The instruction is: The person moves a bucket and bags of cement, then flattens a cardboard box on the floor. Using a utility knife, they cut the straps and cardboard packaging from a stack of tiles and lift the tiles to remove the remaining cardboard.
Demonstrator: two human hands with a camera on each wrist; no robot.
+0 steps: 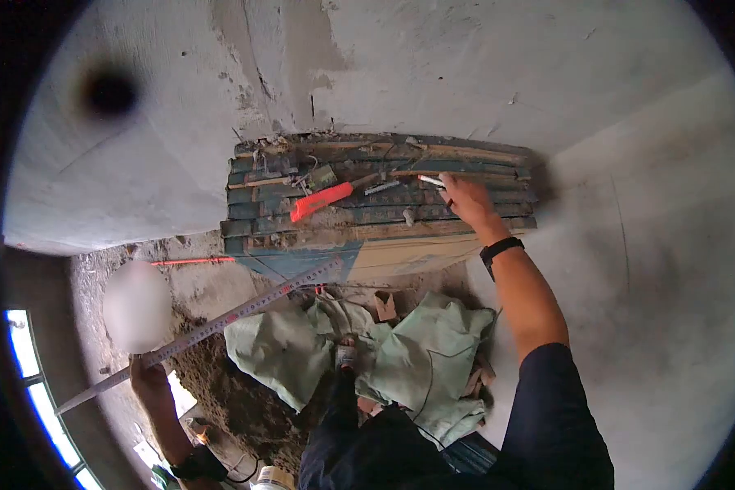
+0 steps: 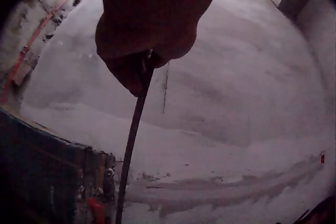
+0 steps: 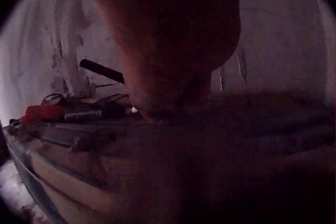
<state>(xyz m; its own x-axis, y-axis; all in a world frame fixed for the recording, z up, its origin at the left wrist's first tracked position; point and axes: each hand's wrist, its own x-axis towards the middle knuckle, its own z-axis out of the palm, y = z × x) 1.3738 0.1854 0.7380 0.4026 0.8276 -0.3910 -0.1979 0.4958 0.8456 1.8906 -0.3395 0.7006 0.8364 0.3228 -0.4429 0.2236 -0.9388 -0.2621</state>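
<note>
My left hand (image 1: 150,387) grips a long straight ruler (image 1: 229,317) with printed numbers, its far end reaching the front of a stack of flat packs (image 1: 302,233). In the left wrist view the ruler (image 2: 133,140) appears edge-on, running down from the curled fingers. My right hand (image 1: 469,200) pinches a slim white pen (image 1: 431,180) above the stack's top. Seen dark in the right wrist view, the pen (image 3: 102,70) sticks out left of the hand. Left of that hand, a tool with an orange-red handle (image 1: 322,202) and a small dark marker (image 1: 381,187) lie on the stack.
Pale green sacks (image 1: 425,359) lie on the floor before the stack, beside heaped sand (image 1: 237,392) and broken brick pieces (image 1: 385,305). A bare plaster wall (image 1: 433,73) rises behind. An orange-red pipe (image 1: 192,261) runs along the floor at left. A blurred white round patch covers something near the left hand.
</note>
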